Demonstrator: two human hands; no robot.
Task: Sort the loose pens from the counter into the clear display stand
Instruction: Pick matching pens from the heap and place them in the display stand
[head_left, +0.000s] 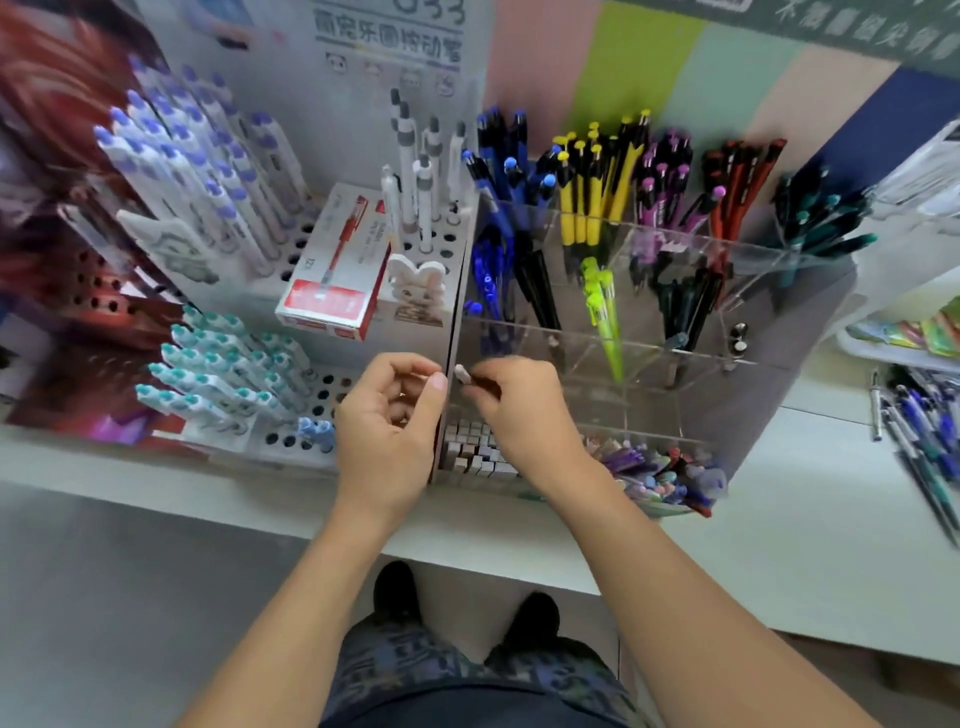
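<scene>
Loose blue and silver pens (919, 431) are left lying on the white desk (810, 545), right of the clear acrylic display stand (675, 332). A small white cap-like piece (462, 374) is pinched by the right hand (524, 415); the left hand (389, 421) is curled, its fingers (436, 387) apparently holding nothing.

**Colour by colour in the clear stand**

Blue pens (498, 171) at the back, then yellow-and-black pens (597, 192); purple-topped pens (662, 187); red-orange pens (735, 176); teal pens (815, 218); neon-green pens (602, 306) in front; red-and-white box (335, 270) alongside.
</scene>
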